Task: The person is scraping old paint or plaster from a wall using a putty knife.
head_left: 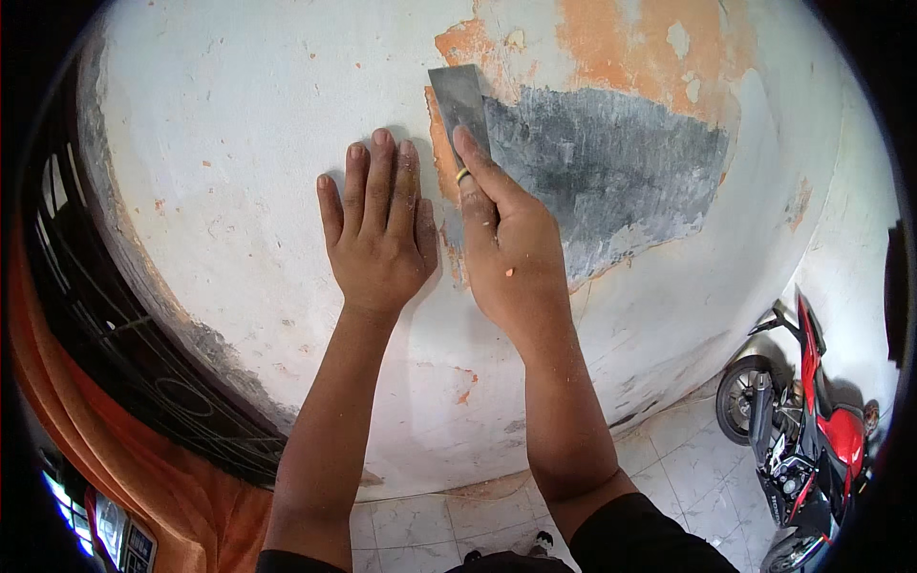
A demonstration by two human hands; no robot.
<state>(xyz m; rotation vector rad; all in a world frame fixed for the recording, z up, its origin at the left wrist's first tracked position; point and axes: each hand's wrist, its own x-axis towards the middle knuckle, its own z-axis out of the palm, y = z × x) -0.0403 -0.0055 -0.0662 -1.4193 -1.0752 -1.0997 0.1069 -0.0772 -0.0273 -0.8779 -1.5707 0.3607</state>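
Note:
My right hand [516, 253] is closed round the handle of a scraper [460, 103], its wide metal blade pointing up and resting at the left edge of a bare grey patch [611, 172] on the wall. The thumb lies along the blade's base; most of the handle is hidden in the fist. Flat on the white painted wall [239, 105] just left of the scraper lies my left hand [377, 239], fingers stretched upward. Between the two hands runs a strip of exposed orange paint [442, 143]. A small orange flake sits on the back of my right hand.
More orange paint [611, 48] shows above the grey patch. To the left stand a dark metal grille [124, 325] and an orange curtain [143, 477]. A red and black motorcycle [812, 420] is parked at the lower right on the tiled floor [411, 520].

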